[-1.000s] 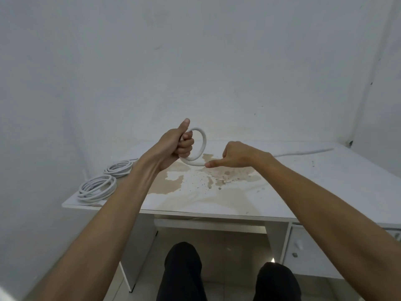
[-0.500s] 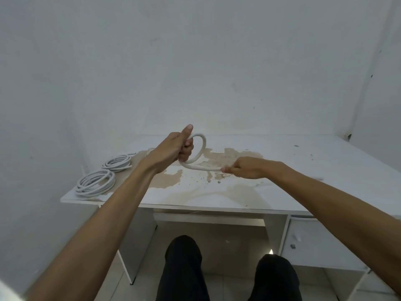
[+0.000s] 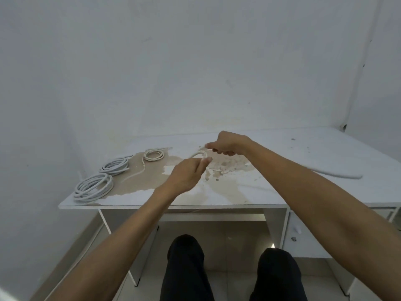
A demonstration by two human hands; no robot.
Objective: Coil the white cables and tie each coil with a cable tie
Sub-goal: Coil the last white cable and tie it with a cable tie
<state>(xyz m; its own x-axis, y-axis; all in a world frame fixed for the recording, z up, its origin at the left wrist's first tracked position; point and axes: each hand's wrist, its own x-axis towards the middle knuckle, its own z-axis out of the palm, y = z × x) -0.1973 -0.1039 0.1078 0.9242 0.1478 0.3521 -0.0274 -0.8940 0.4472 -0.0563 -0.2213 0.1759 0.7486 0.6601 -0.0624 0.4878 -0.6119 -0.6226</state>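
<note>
Both of my hands hold one thick white cable (image 3: 198, 154) above the stained middle of the white desk (image 3: 282, 192). My left hand (image 3: 187, 175) pinches a small loop of it. My right hand (image 3: 227, 144) grips the cable just behind, at the top of the loop. The cable's free length (image 3: 338, 174) trails off to the right behind my right forearm. Three coiled white cables lie at the desk's left: a large coil (image 3: 93, 186) near the front corner, a second coil (image 3: 115, 166) behind it, and a smaller cream coil (image 3: 153, 154) with a loose tail.
White walls close in behind and to the left of the desk. A drawer unit (image 3: 303, 235) sits under the desk's right side. My dark-trousered knees (image 3: 186, 257) are below the front edge. Brown stains and crumbs cover the desk's middle.
My left hand dropped from an upright loop to a low one near the desk. My right hand rose and moved back over the loop. The view tilted down, showing a third coil.
</note>
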